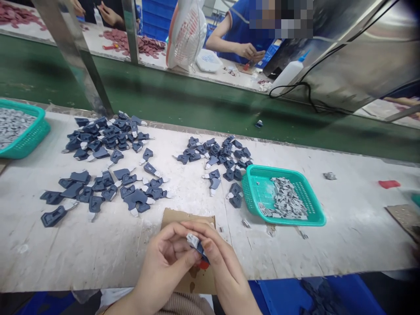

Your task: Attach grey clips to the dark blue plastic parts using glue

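Pale worktable (98, 253), scuffed. Over the cardboard sheet (183, 216) — left hand (164, 258) and right hand (225, 262), both pinching one grey-tipped blue piece (194, 241). Right of and beyond the cardboard: turquoise basket (316, 218), grey parts (288, 199). Beyond and left: heaped navy pieces (114, 135) — then green strip (147, 89).

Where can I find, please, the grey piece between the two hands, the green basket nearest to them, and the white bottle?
Grey piece (192, 239): head view, its upper face.
Green basket (263, 184): head view, bare inside, left of its grey pieces.
White bottle (288, 74): head view, middle of its body.
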`<state>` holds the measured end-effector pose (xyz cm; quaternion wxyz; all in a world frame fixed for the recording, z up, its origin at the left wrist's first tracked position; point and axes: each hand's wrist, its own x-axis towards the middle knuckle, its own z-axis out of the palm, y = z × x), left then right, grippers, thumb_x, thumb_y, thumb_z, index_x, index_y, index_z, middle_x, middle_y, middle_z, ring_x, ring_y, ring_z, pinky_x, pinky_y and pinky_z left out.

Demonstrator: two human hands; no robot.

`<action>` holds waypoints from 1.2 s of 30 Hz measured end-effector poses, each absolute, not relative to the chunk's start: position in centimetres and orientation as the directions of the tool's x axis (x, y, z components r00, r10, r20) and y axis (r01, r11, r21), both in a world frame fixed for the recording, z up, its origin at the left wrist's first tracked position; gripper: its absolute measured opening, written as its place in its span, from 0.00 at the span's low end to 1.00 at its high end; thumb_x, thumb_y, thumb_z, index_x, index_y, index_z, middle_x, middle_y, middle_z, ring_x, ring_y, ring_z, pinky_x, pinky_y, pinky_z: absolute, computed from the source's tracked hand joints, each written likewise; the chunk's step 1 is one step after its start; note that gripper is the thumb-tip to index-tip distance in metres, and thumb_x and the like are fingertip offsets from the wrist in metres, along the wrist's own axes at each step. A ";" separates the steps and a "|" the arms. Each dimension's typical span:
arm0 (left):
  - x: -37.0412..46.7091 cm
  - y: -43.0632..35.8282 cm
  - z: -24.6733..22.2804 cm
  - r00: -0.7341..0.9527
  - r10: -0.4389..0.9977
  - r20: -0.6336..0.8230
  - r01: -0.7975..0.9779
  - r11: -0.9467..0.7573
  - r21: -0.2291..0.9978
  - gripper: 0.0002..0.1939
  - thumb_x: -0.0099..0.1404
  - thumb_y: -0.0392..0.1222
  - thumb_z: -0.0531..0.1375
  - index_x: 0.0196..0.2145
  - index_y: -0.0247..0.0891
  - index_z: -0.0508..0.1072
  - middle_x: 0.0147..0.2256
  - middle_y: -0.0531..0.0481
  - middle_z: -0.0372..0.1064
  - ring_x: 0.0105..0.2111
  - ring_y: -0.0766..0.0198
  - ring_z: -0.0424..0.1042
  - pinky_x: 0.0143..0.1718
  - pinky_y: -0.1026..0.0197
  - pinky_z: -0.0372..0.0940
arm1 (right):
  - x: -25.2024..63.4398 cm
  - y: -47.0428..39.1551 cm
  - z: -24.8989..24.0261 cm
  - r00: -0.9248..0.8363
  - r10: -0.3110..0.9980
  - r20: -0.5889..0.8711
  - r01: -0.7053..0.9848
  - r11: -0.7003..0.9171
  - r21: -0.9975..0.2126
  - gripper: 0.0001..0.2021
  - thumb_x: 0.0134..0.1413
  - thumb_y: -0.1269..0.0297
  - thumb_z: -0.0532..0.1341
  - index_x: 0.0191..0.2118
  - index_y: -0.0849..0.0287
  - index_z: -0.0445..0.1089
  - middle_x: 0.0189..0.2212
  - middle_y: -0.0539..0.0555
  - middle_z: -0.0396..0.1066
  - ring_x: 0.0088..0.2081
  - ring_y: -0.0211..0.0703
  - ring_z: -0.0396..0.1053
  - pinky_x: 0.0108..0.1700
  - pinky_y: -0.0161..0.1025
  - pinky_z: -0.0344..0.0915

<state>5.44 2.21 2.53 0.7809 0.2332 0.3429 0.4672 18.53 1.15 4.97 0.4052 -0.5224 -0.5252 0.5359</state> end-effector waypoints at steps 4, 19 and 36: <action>5.9 2.4 2.4 0.319 0.881 -0.348 -0.555 0.472 0.686 0.08 0.59 0.39 0.69 0.32 0.37 0.73 0.29 0.53 0.74 0.27 0.69 0.73 0.31 0.68 0.69 | 18.6 1.3 4.8 -0.110 0.993 -0.050 0.131 -0.035 -0.991 0.15 0.70 0.58 0.49 0.52 0.45 0.70 0.47 0.52 0.70 0.52 0.42 0.68 0.54 0.37 0.64; 2.7 14.1 7.4 0.176 0.846 -0.503 -0.310 0.533 0.787 0.12 0.61 0.32 0.65 0.44 0.36 0.75 0.42 0.44 0.78 0.32 0.66 0.75 0.35 0.67 0.74 | 34.5 3.1 4.9 0.451 0.882 0.139 0.669 -0.231 -0.707 0.17 0.62 0.49 0.56 0.45 0.54 0.74 0.43 0.57 0.76 0.41 0.50 0.72 0.40 0.43 0.70; 2.9 37.0 3.1 0.000 0.996 0.093 0.771 -0.059 0.634 0.12 0.54 0.35 0.63 0.39 0.36 0.77 0.46 0.37 0.76 0.49 0.42 0.72 0.51 0.49 0.66 | 44.1 10.6 2.7 0.222 0.974 0.053 0.970 -0.215 -0.117 0.11 0.53 0.67 0.56 0.36 0.61 0.75 0.38 0.64 0.75 0.44 0.62 0.71 0.44 0.53 0.68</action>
